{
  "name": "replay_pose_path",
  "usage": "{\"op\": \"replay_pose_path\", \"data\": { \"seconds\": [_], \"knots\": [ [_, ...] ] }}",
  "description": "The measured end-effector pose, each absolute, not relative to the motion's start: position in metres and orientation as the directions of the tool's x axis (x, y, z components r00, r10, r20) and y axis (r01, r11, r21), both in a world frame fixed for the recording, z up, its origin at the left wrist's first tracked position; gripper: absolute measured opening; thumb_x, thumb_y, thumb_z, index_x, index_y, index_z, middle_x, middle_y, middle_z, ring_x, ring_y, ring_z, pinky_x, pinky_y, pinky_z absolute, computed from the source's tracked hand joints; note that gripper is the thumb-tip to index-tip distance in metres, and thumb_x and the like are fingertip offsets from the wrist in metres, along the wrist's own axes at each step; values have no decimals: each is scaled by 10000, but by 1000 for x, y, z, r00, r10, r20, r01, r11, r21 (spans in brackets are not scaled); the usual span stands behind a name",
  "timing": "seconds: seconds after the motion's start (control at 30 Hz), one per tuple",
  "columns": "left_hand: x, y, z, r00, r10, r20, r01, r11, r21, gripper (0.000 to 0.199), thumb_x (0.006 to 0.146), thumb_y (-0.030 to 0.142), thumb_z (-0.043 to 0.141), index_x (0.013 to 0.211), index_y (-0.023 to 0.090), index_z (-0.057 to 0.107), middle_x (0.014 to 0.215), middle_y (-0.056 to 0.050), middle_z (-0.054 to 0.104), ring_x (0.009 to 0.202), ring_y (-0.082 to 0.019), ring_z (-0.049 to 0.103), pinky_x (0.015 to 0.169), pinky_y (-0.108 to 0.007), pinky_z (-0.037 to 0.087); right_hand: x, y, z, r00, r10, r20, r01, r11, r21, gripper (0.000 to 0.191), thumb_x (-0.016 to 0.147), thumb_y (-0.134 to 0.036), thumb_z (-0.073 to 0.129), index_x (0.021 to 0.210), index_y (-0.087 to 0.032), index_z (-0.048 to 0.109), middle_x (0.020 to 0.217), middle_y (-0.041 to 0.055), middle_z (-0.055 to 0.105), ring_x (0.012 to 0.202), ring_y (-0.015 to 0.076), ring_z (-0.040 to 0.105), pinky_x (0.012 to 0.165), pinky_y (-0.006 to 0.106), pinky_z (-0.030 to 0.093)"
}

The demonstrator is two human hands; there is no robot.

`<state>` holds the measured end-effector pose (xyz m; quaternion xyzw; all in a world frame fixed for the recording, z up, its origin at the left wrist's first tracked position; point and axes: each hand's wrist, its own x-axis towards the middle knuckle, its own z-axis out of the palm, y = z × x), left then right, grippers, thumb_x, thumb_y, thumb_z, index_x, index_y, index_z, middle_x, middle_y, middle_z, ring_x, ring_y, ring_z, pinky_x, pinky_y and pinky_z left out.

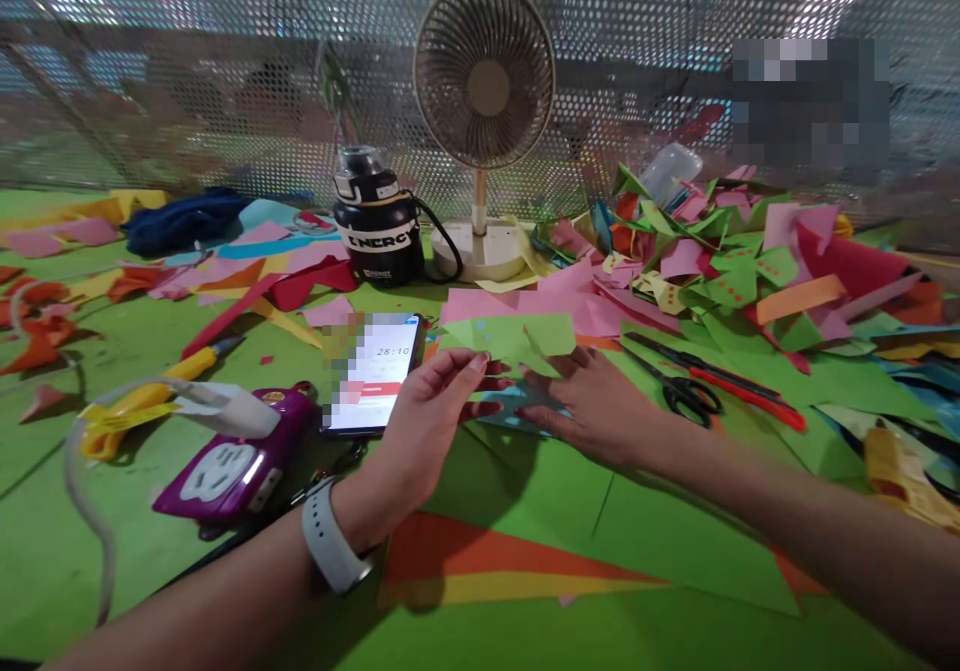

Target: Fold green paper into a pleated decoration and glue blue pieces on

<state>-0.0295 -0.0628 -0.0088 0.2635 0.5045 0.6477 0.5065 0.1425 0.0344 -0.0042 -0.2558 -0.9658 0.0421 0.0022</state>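
My left hand is over the table with thumb and forefinger pressed together at the near edge of a light green paper piece. What they pinch, if anything, is too small to make out. Opposite it, my right hand has its fingers apart at the right end of that green piece. Its thumb lies over a blue paper piece, which shows between both hands. Beneath them spread large green sheets, with an orange sheet and a yellow strip poking out nearer me.
Left of my hands are a phone, a purple power strip with a plugged-in charger, and a yellow cutter. Scissors and a red cutter lie right. Behind stand a black bottle, a fan and heaped paper scraps.
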Motion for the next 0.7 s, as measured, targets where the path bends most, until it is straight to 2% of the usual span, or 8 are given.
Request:
{"op": "replay_pose_path", "data": {
  "seconds": [0.07,0.17,0.27,0.3,0.37,0.43,0.57,0.7],
  "knots": [
    [-30,-63,-9,-347,921,-175,-402,22,915,221,716,333,791,801,179,659,835,-20,725,778,-169,693,626,-239,533,147,38,4,-836,549,-5,532,808,-254,489,975,-495,438,1278,-170,643,1114,168,702,1114,340,592,938,556,460],
    [-31,-63,-10,-355,914,-195,-420,30,907,207,725,320,790,819,186,665,830,-20,730,806,-169,694,635,-236,536,161,40,15,-767,641,-31,543,623,-563,395,985,-428,434,1218,-222,678,1218,113,688,1104,274,631,929,490,509],
    [-30,-62,-10,-357,909,-216,-424,49,905,202,738,325,785,817,184,663,848,-30,733,799,-167,692,648,-244,538,178,34,22,-708,698,-108,395,265,-880,307,936,-389,504,1094,-251,728,1234,64,697,1103,250,656,948,474,520],
    [-29,-62,-10,-358,907,-220,-424,52,904,201,741,327,784,812,184,663,855,-31,732,795,-165,691,650,-244,538,184,30,24,-689,711,-140,313,118,-943,288,911,-374,529,1059,-240,737,1213,67,708,1104,251,659,954,473,520],
    [-27,-62,-10,-362,905,-226,-417,60,907,196,742,328,783,805,185,665,864,-29,729,788,-162,689,648,-243,534,193,20,28,-665,723,-187,180,-88,-980,275,878,-347,544,1014,-211,741,1175,86,725,1102,253,666,954,459,529],
    [-24,-64,-10,-342,912,-226,-400,76,913,193,746,335,780,811,186,676,877,-33,729,791,-164,690,645,-242,529,199,12,33,-658,729,-189,102,-162,-981,277,862,-339,543,1000,-200,739,1156,100,732,1098,256,670,955,453,534],
    [-11,-68,-9,-232,946,-225,-380,125,917,213,755,366,775,811,183,682,879,-57,733,808,-185,694,642,-253,527,209,3,38,-562,826,-42,60,-10,-998,291,840,-388,576,1022,-231,739,1204,82,713,1158,277,634,1016,496,482],
    [8,-71,-6,-127,957,-263,-404,192,894,223,737,359,792,788,183,664,839,-53,723,793,-188,684,631,-261,530,215,0,34,-500,865,42,146,132,-980,325,888,-430,563,1144,-291,707,1308,47,656,1268,275,548,1085,526,396]
  ]
}}
